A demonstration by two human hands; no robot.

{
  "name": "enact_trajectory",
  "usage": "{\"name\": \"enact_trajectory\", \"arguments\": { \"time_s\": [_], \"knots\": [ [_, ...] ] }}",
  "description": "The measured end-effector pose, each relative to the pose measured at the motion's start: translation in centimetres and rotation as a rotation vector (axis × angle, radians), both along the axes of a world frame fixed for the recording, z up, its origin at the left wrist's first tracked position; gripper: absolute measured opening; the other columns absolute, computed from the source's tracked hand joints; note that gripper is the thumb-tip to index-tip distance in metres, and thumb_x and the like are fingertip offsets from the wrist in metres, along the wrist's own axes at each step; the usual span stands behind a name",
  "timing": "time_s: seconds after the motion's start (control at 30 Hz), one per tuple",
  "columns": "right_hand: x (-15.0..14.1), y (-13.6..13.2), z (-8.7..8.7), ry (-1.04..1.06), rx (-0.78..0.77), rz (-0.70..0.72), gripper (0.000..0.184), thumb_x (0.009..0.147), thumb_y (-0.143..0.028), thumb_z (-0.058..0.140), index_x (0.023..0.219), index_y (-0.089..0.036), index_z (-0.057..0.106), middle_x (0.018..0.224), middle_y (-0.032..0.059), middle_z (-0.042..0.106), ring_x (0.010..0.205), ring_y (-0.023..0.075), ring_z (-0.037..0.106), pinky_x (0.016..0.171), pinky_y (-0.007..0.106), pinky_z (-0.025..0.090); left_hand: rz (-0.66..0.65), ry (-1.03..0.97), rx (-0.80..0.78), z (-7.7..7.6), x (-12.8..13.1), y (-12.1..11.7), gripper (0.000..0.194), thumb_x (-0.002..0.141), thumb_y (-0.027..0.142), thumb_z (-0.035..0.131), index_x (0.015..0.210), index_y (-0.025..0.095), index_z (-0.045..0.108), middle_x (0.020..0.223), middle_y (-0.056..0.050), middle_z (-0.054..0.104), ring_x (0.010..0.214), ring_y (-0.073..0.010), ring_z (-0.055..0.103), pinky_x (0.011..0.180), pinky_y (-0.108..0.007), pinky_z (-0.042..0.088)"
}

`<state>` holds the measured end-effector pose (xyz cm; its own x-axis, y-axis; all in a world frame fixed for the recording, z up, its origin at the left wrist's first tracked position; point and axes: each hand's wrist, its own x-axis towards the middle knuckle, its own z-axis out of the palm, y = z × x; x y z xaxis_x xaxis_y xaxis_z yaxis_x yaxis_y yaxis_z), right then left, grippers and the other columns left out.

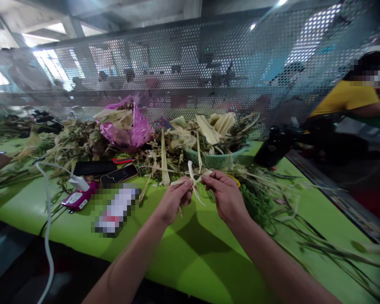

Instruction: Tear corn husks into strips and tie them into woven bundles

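Pale strips of corn husk, crossed and joined at a small knot, stretch between my two hands above the green tabletop. My left hand is closed, thumb and fingers pinching one side of the strips. On the other side, my right hand pinches another end between thumb and forefinger. One loose end points up and another hangs down from the knot. Just beyond my hands, a long flat husk strip leans on a pile of dried husks. Green plastic twine lies beside my right wrist.
A green basket of husks and a pink plastic bag stand at the back. Phones, a red-handled cutter and a purple power adapter with a white cable lie left. A black bottle-like object stands right, near a person in yellow.
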<state>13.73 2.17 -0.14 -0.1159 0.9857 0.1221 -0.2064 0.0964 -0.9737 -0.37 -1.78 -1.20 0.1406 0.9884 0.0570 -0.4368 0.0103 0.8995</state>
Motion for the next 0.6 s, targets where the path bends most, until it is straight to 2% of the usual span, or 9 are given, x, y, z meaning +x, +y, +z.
{"name": "enact_trajectory", "arguments": {
  "time_s": [0.1, 0.17, 0.23, 0.3, 0.37, 0.43, 0.6],
  "knots": [
    [0.6, 0.3, 0.5, -0.091, 0.015, 0.058, 0.022, 0.070, -0.036, 0.071, 0.073, -0.019, 0.058, 0.067, -0.0005, 0.056, 0.060, 0.0129, 0.049, 0.058, 0.026, 0.041, 0.005, 0.088, 0.029, 0.1, -0.4, -0.1, 0.035, 0.081, 0.050, 0.058, 0.078, 0.016, 0.059, 0.055, 0.006, 0.036, 0.050, -0.0065, 0.028, 0.049, -0.021, 0.023],
    [1.1, 0.5, 1.0, -0.164, 0.074, 0.060, 0.028, 0.065, -0.032, 0.075, 0.087, -0.019, 0.062, 0.082, 0.0022, 0.063, 0.071, 0.0153, 0.055, 0.065, 0.028, 0.045, 0.022, 0.169, 0.058, 0.0, -0.6, 0.0, 0.037, 0.082, 0.051, 0.056, 0.080, 0.015, 0.063, 0.057, 0.004, 0.041, 0.052, -0.0075, 0.032, 0.051, -0.022, 0.026],
    [1.3, 0.5, 1.4, -0.204, 0.095, 0.095, 0.035, 0.066, -0.031, 0.074, 0.098, -0.020, 0.064, 0.093, 0.0039, 0.065, 0.081, 0.0170, 0.057, 0.073, 0.030, 0.046, 0.024, 0.237, 0.085, -0.1, -0.8, 0.1, 0.038, 0.083, 0.051, 0.055, 0.083, 0.015, 0.066, 0.062, 0.001, 0.048, 0.057, -0.0092, 0.039, 0.054, -0.023, 0.030],
    [1.3, 0.4, 1.6, -0.208, 0.055, 0.202, 0.027, 0.073, -0.034, 0.068, 0.095, -0.019, 0.067, 0.091, 0.0040, 0.065, 0.083, 0.0175, 0.058, 0.077, 0.031, 0.046, -0.006, 0.297, 0.117, -0.1, -0.8, 0.2, 0.037, 0.083, 0.050, 0.055, 0.084, 0.015, 0.067, 0.066, -0.001, 0.052, 0.061, -0.0108, 0.044, 0.058, -0.024, 0.033],
    [1.1, 0.3, 1.5, -0.193, 0.025, 0.285, 0.020, 0.075, -0.037, 0.066, 0.083, -0.018, 0.069, 0.081, 0.0026, 0.065, 0.078, 0.0163, 0.058, 0.076, 0.030, 0.045, -0.033, 0.340, 0.144, 0.0, -0.8, 0.2, 0.036, 0.084, 0.048, 0.054, 0.084, 0.015, 0.067, 0.065, 0.000, 0.051, 0.061, -0.0108, 0.043, 0.058, -0.024, 0.032],
    [0.8, 0.1, 1.3, -0.161, 0.015, 0.283, 0.018, 0.072, -0.035, 0.070, 0.075, -0.018, 0.067, 0.075, 0.0001, 0.062, 0.071, 0.0141, 0.055, 0.072, 0.028, 0.044, -0.033, 0.370, 0.153, 0.1, -0.6, 0.1, 0.035, 0.085, 0.048, 0.053, 0.084, 0.016, 0.067, 0.063, 0.001, 0.047, 0.059, -0.0103, 0.039, 0.055, -0.024, 0.030],
    [0.4, 0.2, 0.7, -0.081, -0.005, 0.212, 0.018, 0.069, -0.033, 0.073, 0.070, -0.019, 0.062, 0.068, -0.0025, 0.057, 0.064, 0.0120, 0.051, 0.064, 0.027, 0.041, 0.011, 0.405, 0.153, 0.2, -0.3, 0.1, 0.030, 0.082, 0.046, 0.057, 0.081, 0.017, 0.064, 0.066, 0.001, 0.047, 0.060, -0.0108, 0.037, 0.056, -0.024, 0.030]
  ]
}}
